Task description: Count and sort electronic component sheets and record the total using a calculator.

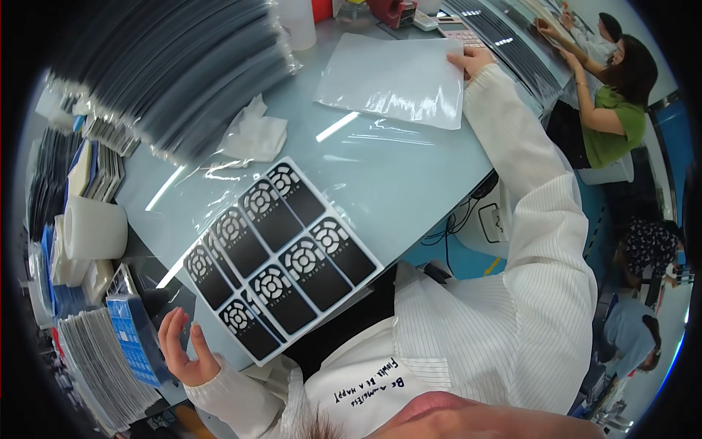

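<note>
My right hand (472,62) is stretched out to the far right side of the table, with its fingers closed on the edge of a translucent whitish plastic sheet (395,77). That sheet is glossy and rectangular. At the lower left, my left hand (186,351) is raised with its fingers apart and holds nothing. Nearest to it is a white-bordered printed sheet (281,260) lying aslant at the table's near edge. Two rows of black panels with white button-like patterns are printed on it. A crumpled white tissue (256,133) lies beyond this sheet.
A tall stack of dark, plastic-edged sheets (175,66) fills the far left. Left of the table are a white roll (95,228), a blue pack (135,340) and a grey sheet stack (106,369). Cables (457,219) hang under the right edge. A person in green (614,132) works at right.
</note>
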